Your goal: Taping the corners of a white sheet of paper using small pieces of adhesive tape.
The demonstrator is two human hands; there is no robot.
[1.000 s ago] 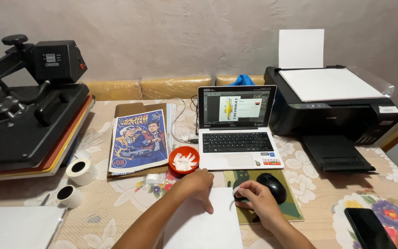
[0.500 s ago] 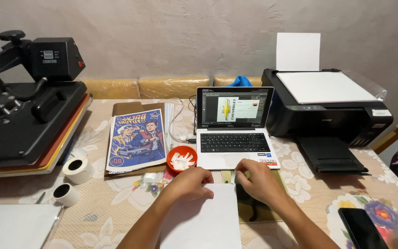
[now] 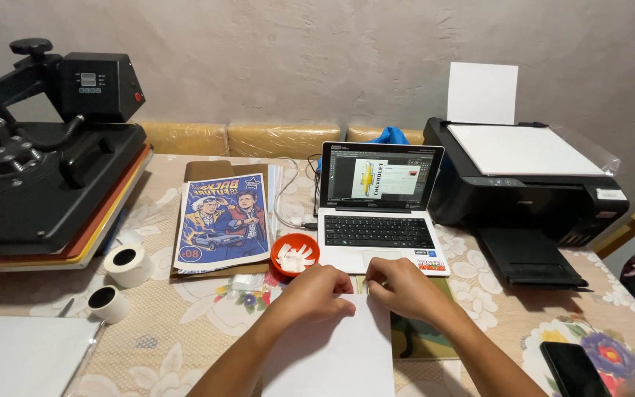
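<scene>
Your left hand (image 3: 317, 292) and right hand (image 3: 404, 288) rest side by side on the top edge of a white sheet of paper (image 3: 336, 351), fingers curled and pinching it. The sheet lies flat on the table (image 3: 185, 331) (flowered cloth), just in front of an open laptop (image 3: 378, 209), beside a small red bowl (image 3: 295, 254).

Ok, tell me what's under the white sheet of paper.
Under the white sheet, a green mouse pad shows at its right edge. Both hands, left and right, press its top edge. Anything else beneath is covered.
</scene>
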